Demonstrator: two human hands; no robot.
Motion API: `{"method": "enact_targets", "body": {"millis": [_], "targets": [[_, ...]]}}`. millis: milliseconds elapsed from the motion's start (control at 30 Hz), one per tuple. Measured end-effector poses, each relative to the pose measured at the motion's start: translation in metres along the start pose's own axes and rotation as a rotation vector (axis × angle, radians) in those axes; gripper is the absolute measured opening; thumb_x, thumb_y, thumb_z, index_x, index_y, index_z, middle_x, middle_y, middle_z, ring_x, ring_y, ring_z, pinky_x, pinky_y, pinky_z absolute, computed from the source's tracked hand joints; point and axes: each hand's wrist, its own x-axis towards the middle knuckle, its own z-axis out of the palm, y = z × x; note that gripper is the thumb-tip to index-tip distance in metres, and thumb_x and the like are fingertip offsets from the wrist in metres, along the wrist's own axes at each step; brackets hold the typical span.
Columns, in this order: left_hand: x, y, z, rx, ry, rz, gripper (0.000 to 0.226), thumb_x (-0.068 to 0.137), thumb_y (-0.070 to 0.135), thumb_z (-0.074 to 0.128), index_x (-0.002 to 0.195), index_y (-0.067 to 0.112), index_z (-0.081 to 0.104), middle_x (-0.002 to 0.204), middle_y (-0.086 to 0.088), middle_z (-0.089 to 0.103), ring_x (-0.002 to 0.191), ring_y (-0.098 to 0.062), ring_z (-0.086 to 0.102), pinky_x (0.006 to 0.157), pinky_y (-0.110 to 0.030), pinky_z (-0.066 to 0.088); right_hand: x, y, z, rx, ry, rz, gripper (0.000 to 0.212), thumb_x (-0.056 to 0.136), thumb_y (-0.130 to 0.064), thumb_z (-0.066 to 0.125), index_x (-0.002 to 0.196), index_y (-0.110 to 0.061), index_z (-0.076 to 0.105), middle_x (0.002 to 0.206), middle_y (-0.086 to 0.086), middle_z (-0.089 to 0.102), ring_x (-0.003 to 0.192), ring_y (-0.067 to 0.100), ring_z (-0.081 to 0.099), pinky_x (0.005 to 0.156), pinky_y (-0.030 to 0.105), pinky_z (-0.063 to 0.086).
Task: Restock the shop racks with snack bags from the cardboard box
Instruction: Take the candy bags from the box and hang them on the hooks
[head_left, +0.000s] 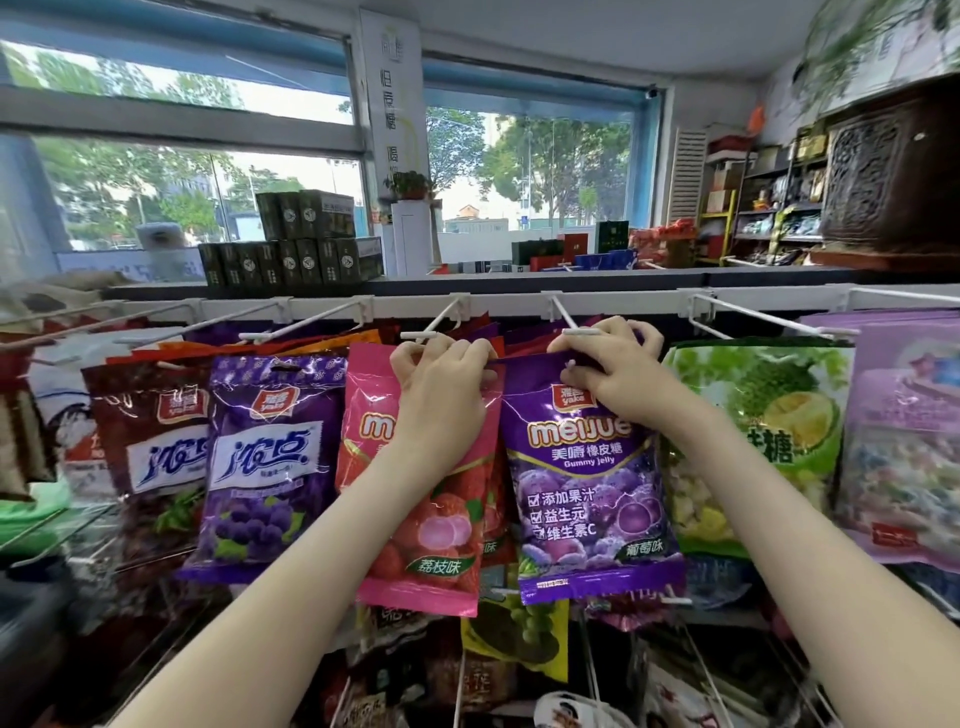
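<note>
Head view: L to R along top rail (322, 306) of rack. Brown bag (150, 431) and purple grape bag (270, 457) hang on pegs, both w/ red "yake" badge and "浓点". Left hand (441, 384) has fingers curled over top edge of pink lychee bag (426, 519), at the tip of a white peg hook (439, 325); label "荔枝味", brand word part hidden by wrist. Right hand (608, 374) pinches header of purple meijue bag (587, 493) just under the next hook (569, 319); reads "yake", "meijue", "美嘀橡皮糖", "Gummy jelly", "添加果汁 / 益生元 / 维生素C", "葡萄味". Green durian bag (753, 426) beyond, only "糖" legible. Pale purple bags (904, 457) far R, text too blurred. Cardboard box not in view. Step, prob.: hanging both gummy bags. Next needs each hang hole lined up w/ its hook tip, then bag slid back; can't tell if either hole is on yet.
</note>
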Motion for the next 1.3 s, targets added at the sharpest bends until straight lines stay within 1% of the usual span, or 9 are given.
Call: {"method": "enact_targets", "body": {"millis": [167, 267, 367, 433, 533, 833, 933, 1100, 1300], "targets": [[0.003, 0.003, 0.0, -0.104, -0.025, -0.069, 0.016, 0.083, 0.013, 0.051, 0.088, 0.015, 0.066, 0.081, 0.003, 0.068, 0.092, -0.025, 0.057, 0.079, -0.034, 0.017, -0.001, -0.015, 0.003, -0.121, -0.03, -0.048, 0.045, 0.08, -0.059, 0.05, 0.122, -0.041, 0.055, 0.115, -0.018, 0.05, 0.13, 0.007, 0.022, 0.108, 0.033, -0.013], [0.004, 0.005, 0.001, -0.14, -0.051, -0.131, 0.014, 0.087, 0.01, 0.055, 0.093, 0.015, 0.066, 0.085, 0.002, 0.067, 0.096, -0.023, 0.053, 0.085, -0.039, 0.021, 0.006, -0.021, 0.017, -0.171, 0.047, 0.011, 0.029, 0.086, -0.05, 0.059, 0.112, -0.036, 0.06, 0.119, -0.01, 0.055, 0.127, 0.012, 0.025, 0.105, 0.034, -0.003], [0.002, 0.007, 0.0, -0.137, -0.037, -0.139, 0.013, 0.087, 0.01, 0.056, 0.091, 0.015, 0.067, 0.082, 0.003, 0.067, 0.094, -0.023, 0.054, 0.085, -0.04, 0.022, 0.014, -0.011, 0.024, -0.051, 0.043, 0.081, 0.005, 0.087, -0.044, 0.06, 0.085, -0.048, 0.058, 0.121, -0.005, 0.053, 0.127, 0.02, 0.026, 0.092, 0.026, 0.006], [0.001, 0.007, -0.001, -0.132, -0.009, -0.128, 0.013, 0.085, 0.01, 0.055, 0.088, 0.017, 0.066, 0.078, 0.005, 0.066, 0.09, -0.022, 0.056, 0.079, -0.035, 0.017, 0.016, -0.002, 0.025, 0.016, -0.006, 0.089, 0.017, 0.084, -0.046, 0.061, 0.074, -0.058, 0.053, 0.118, -0.006, 0.054, 0.127, 0.025, 0.028, 0.086, 0.023, 0.008], [0.0, 0.004, -0.004, -0.154, 0.026, -0.103, 0.015, 0.083, 0.012, 0.052, 0.082, 0.018, 0.066, 0.072, 0.007, 0.064, 0.084, -0.022, 0.057, 0.073, -0.03, 0.011, 0.014, -0.002, 0.02, 0.082, -0.047, 0.074, 0.023, 0.084, -0.043, 0.063, 0.071, -0.058, 0.052, 0.118, -0.005, 0.053, 0.128, 0.023, 0.026, 0.095, 0.026, 0.008], [-0.003, -0.002, -0.013, -0.277, 0.063, -0.058, 0.016, 0.084, 0.011, 0.054, 0.081, 0.018, 0.068, 0.072, 0.012, 0.062, 0.082, -0.017, 0.058, 0.07, -0.026, 0.011, 0.003, -0.004, -0.008, 0.311, -0.251, 0.11, 0.013, 0.084, -0.038, 0.067, 0.09, -0.045, 0.058, 0.124, -0.004, 0.045, 0.126, 0.019, 0.016, 0.101, 0.031, 0.017], [-0.001, 0.001, -0.009, -0.251, 0.063, -0.089, 0.016, 0.085, 0.012, 0.054, 0.083, 0.019, 0.068, 0.073, 0.01, 0.064, 0.083, -0.018, 0.057, 0.072, -0.027, 0.012, 0.002, -0.005, -0.009, 0.316, -0.273, 0.101, 0.016, 0.078, -0.042, 0.071, 0.083, -0.047, 0.057, 0.122, -0.004, 0.048, 0.126, 0.021, 0.021, 0.099, 0.033, 0.021], [0.003, 0.01, -0.002, -0.224, 0.026, -0.191, 0.018, 0.087, 0.014, 0.05, 0.09, 0.021, 0.067, 0.081, 0.007, 0.068, 0.091, -0.02, 0.057, 0.078, -0.03, 0.014, 0.005, -0.013, 0.005, 0.22, -0.101, 0.088, 0.017, 0.076, -0.044, 0.072, 0.073, -0.045, 0.055, 0.11, -0.006, 0.05, 0.117, 0.016, 0.025, 0.094, 0.027, 0.013], [0.009, 0.023, -0.021, -0.429, 0.028, -0.129, 0.026, 0.092, 0.018, 0.047, 0.113, 0.015, 0.062, 0.109, 0.001, 0.066, 0.106, -0.016, 0.056, 0.093, -0.031, 0.03, 0.003, -0.018, 0.009, -0.02, 0.009, -0.016, 0.028, 0.079, -0.049, 0.067, 0.102, -0.037, 0.057, 0.11, -0.012, 0.057, 0.115, 0.007, 0.031, 0.092, 0.03, 0.013]]}}
